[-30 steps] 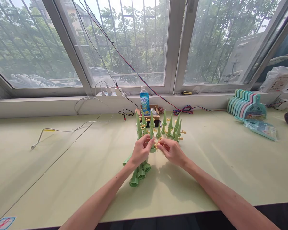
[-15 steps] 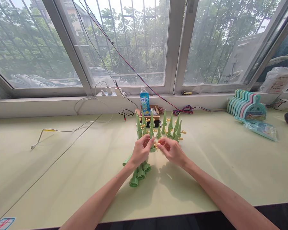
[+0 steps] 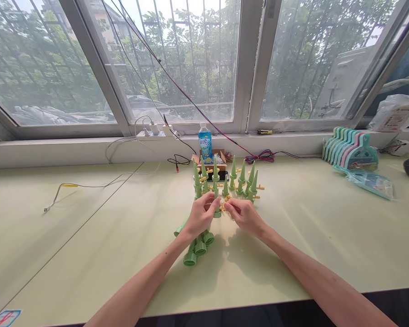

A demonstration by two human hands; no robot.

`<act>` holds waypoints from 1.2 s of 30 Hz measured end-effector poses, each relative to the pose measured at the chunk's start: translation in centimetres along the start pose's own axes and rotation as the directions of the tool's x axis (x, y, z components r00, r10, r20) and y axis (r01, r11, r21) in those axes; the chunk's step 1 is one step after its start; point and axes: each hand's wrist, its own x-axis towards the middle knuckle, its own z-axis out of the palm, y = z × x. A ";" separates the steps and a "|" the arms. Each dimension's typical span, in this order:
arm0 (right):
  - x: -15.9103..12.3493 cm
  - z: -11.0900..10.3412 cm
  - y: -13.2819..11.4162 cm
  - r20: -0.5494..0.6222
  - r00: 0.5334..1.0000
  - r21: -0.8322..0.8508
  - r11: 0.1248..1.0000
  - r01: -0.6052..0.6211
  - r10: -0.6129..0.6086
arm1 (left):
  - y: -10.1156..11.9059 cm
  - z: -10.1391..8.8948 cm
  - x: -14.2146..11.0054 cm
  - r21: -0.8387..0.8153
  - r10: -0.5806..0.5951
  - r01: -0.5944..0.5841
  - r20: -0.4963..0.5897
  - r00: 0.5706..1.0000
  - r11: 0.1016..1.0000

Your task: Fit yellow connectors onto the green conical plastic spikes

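Observation:
My left hand [image 3: 203, 212] is closed around a green plastic watering spike [image 3: 217, 213], held upright with its pointed end up and its round cap down. My right hand [image 3: 244, 214] pinches at a small yellow valve piece [image 3: 222, 208] on the side of that spike; the fingertips partly hide it. Behind both hands stand several green spikes [image 3: 254, 185] with yellow valves sticking out sideways. Several more green spikes [image 3: 200, 246] lie on the table under my left wrist, their open threaded ends toward me.
A blue-labelled bottle [image 3: 205, 144] stands in a small cardboard box [image 3: 221, 166] near the sill. A dark phone [image 3: 222, 175] lies before the box. Farther right are a rack of pastel paddles [image 3: 352, 150] and a flat packaged one [image 3: 366, 182]. A white cable [image 3: 95, 185] crosses the left table.
Both hands have barely moved. The held spike sits very slightly lower, and the right fingers have shifted a little at the yellow valve.

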 end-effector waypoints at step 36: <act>-0.2 -0.2 -0.3 0.067 0.998 0.074 0.997 -0.002 -0.002 | -0.1 0.0 0.1 0.003 0.022 -0.022 -0.021 1.000 1.000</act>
